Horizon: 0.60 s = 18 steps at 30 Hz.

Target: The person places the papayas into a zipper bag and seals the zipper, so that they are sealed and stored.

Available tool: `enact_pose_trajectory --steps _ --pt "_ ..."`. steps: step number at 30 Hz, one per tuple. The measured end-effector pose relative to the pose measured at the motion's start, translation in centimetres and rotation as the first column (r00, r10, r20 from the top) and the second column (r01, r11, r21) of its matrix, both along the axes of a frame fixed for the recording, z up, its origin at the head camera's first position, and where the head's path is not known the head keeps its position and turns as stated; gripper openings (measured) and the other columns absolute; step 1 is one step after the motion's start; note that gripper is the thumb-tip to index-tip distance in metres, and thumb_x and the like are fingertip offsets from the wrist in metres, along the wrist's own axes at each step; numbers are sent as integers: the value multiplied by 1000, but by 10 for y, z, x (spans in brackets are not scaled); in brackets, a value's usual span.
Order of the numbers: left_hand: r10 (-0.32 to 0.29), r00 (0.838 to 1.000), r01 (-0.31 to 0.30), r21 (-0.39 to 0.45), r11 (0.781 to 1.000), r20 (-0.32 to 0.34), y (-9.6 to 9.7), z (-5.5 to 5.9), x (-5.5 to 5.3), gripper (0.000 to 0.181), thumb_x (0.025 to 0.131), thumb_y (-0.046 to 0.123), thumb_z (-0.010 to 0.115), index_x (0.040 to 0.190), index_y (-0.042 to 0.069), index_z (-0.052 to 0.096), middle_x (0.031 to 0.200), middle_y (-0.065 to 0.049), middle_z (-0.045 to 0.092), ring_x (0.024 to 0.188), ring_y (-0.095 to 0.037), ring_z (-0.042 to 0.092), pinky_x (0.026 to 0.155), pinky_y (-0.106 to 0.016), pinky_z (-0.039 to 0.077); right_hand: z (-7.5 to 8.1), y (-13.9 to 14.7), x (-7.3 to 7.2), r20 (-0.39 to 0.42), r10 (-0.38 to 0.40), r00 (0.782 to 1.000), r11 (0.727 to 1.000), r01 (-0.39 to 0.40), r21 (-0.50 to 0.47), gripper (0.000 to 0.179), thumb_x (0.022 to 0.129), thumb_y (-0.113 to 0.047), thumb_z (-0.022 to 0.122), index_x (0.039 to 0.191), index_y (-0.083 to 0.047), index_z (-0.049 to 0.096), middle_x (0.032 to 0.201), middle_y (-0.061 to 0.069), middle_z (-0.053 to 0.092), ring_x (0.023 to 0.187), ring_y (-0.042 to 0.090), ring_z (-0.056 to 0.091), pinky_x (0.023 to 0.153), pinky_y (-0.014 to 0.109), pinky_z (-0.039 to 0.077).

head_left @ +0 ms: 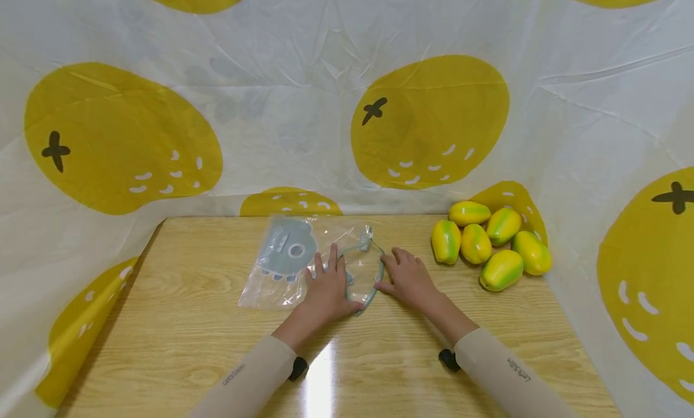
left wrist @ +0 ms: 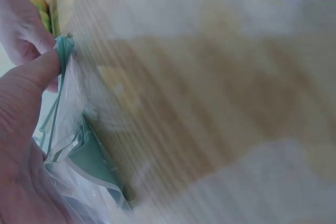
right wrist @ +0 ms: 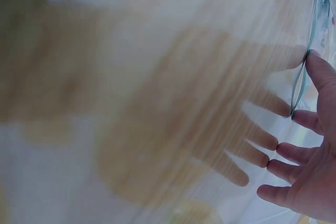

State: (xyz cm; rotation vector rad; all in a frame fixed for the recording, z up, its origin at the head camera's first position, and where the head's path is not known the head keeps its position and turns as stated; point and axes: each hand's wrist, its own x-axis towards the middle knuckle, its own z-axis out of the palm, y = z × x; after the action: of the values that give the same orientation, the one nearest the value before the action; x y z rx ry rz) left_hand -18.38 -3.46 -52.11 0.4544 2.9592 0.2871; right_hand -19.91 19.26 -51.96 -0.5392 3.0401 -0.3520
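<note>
The left hand (head_left: 328,291) lies fingers spread on the bag (head_left: 298,252), its thumb at the near corner of the mouth; it grips nothing firmly. The right hand (head_left: 409,279) has loose, parted fingers, thumb and forefinger touching the green rim (head_left: 372,296) without a clear pinch. The step looks like spreading the mouth; the next move seems to call for keeping its sides apart. The table (head_left: 190,309) gives room leftward and nearer. The fruits (head_left: 476,244) bound the right; the far edge meets the cloth (head_left: 293,129) just behind the bag.
</note>
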Motion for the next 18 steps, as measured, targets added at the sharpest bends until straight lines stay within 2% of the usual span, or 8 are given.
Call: enact_pose_trajectory --steps 6,18 --pt "2 1000 -2 6 1000 -23 -1 2 7 130 70 80 76 160 -1 30 174 -19 2 151 -59 19 108 -77 34 0 -2 4 1 10 1000 1000 -10 -15 75 91 -53 75 146 -6 55 152 30 45 142 50 43 108 71 40" --pt "23 1000 -23 6 1000 -20 -5 -2 7 131 70 83 74 162 1 26 174 -18 3 153 -56 18 110 -77 32 -1 -4 7 2 10 1000 1000 -10 17 79 89 -59 73 147 -10 53 151 28 45 140 48 43 108 68 40"
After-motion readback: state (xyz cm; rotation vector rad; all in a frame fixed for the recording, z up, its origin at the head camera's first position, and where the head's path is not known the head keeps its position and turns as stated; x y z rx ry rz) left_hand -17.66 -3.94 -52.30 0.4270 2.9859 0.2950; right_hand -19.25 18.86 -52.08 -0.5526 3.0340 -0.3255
